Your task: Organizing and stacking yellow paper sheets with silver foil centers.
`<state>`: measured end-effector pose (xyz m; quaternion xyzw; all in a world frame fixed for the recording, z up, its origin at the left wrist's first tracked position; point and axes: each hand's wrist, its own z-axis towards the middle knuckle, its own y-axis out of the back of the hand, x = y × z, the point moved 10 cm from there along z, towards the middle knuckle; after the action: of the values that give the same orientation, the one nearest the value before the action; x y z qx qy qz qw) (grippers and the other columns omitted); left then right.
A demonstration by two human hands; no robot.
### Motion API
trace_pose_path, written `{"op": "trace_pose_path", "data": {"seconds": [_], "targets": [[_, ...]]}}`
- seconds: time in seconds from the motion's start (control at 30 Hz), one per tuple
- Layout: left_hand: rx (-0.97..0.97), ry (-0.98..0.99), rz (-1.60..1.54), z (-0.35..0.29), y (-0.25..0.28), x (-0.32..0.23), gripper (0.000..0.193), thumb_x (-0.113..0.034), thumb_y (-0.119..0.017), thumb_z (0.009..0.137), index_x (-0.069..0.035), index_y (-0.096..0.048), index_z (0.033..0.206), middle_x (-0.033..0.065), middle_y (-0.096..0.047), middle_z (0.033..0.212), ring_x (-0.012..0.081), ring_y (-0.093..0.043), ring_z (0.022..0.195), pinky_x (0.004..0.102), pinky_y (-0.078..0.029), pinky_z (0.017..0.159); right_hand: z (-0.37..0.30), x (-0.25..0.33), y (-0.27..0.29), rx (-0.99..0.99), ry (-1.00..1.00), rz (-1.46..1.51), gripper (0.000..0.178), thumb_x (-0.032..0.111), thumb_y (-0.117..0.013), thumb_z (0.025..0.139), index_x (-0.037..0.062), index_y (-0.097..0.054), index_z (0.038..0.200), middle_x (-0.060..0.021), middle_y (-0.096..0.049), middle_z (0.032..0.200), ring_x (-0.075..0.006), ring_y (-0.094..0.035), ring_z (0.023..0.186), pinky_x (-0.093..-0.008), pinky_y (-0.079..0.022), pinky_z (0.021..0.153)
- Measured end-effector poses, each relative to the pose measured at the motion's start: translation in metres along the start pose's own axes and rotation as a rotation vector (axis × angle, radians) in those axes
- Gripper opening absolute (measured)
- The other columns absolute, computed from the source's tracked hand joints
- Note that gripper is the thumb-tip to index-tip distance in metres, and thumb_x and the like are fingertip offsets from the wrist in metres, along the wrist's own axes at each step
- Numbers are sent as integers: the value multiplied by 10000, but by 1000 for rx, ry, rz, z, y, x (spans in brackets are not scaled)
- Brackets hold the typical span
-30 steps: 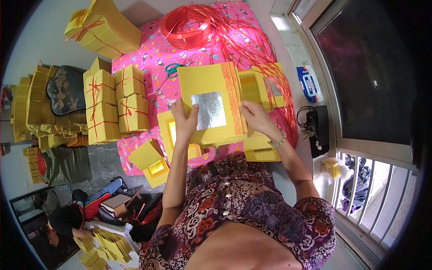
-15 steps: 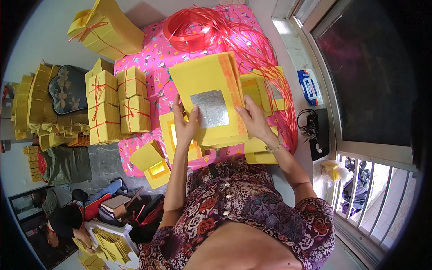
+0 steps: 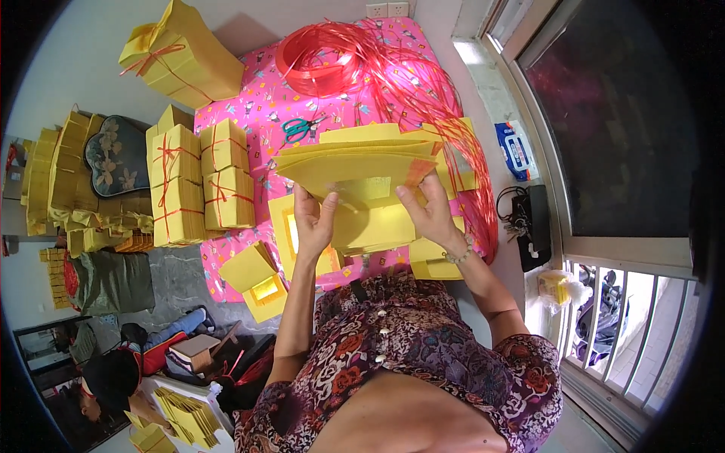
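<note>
Between my two hands is a bunch of yellow paper sheets [image 3: 343,167], tilted so that its layered far edge shows. My left hand [image 3: 313,220] grips its left side, thumb on the near face. On the right side, my right hand [image 3: 430,211] grips it by an orange-marked strip, and a beaded bracelet circles that wrist. Below the held sheets lies more yellow paper [image 3: 370,231] on the pink patterned cloth [image 3: 260,98]. Flat yellow papers with shiny patches, such as the folded one [image 3: 264,291], lie to the left of it.
Green-handled scissors [image 3: 297,130] lie beyond the sheets, near a coil of red plastic ribbon [image 3: 313,64] trailing right. Tied yellow bundles [image 3: 177,185] stand at left. A window with bars [image 3: 642,332] is at right. Another person [image 3: 113,374] sits at lower left beside yellow papers.
The held sheets have tipped from nearly face-on to edge-on, hiding the silver patch. The scissors beyond them have come into view. Both hands keep their grip.
</note>
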<state>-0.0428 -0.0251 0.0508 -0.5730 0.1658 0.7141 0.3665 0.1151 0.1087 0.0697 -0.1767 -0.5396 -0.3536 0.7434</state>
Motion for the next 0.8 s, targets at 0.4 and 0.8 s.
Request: {"op": "trace_pose_path", "data": {"seconds": [0.4,0.8], "targets": [[47,82,14,-12,4,15,286,-18,-643,870,-22,-530,1132,56,-602,1050,164,-562,1014,306,-423,927,-8,-12,-2,-12,-99,161,314,90,-580,913,-30,-518,1197,-116,-584,1120,-177,-551,1042,-306,-427,896],[19,97,50,-17,5,20,306,-33,-632,889,-27,-508,1169,48,-600,1034,140,-566,994,289,-437,897,-12,-21,-5,-14,-106,166,306,73,-573,916,-35,-534,1199,-85,-618,1086,-152,-566,1012,-295,-435,891]]}}
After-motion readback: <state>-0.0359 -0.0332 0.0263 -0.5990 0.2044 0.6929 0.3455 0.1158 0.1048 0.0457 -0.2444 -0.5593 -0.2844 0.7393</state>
